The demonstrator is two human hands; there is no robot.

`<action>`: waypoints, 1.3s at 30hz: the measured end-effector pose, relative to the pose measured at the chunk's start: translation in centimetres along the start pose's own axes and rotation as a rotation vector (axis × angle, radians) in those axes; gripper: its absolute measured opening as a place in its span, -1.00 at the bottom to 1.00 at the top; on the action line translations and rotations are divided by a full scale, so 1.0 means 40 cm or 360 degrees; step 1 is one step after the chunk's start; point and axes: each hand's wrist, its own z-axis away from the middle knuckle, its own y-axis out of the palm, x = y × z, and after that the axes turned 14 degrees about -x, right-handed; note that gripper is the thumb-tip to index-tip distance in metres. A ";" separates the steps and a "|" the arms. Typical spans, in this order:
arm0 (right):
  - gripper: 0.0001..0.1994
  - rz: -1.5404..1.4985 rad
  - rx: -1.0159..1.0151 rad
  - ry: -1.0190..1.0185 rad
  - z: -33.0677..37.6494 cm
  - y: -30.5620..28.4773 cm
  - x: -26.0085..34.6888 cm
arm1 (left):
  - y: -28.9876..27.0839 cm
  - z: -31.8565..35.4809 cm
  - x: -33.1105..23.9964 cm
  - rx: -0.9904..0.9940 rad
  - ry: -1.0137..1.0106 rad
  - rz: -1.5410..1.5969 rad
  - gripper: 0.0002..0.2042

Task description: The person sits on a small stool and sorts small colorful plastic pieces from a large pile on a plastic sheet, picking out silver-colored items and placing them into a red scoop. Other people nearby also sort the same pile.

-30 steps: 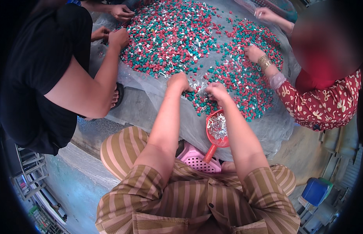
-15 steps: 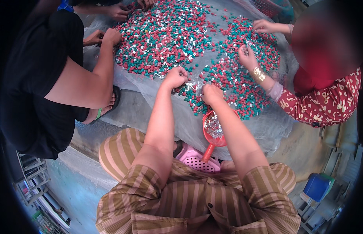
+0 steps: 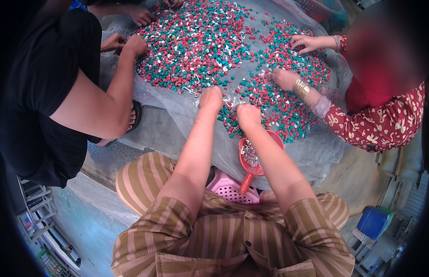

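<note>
Both hands slid a bit left: left hand (image 3: 211, 98) and right hand (image 3: 247, 115) curl on red-green bits (image 3: 200, 41), lying at 12 o'clock; their hold is hidden.

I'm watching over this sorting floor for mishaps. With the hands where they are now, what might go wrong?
The red scoop of small metal pieces sits right under the right forearm, so a pull back might tip it. The left hand and right hand work at the near edge of the red and green pieces on the clear plastic sheet, where some could roll off onto the floor.
</note>
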 end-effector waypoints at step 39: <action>-0.87 -0.2443 0.0414 0.1270 -0.040 -0.028 -0.149 | 0.031 0.010 0.018 0.0017 0.0449 0.0304 -0.78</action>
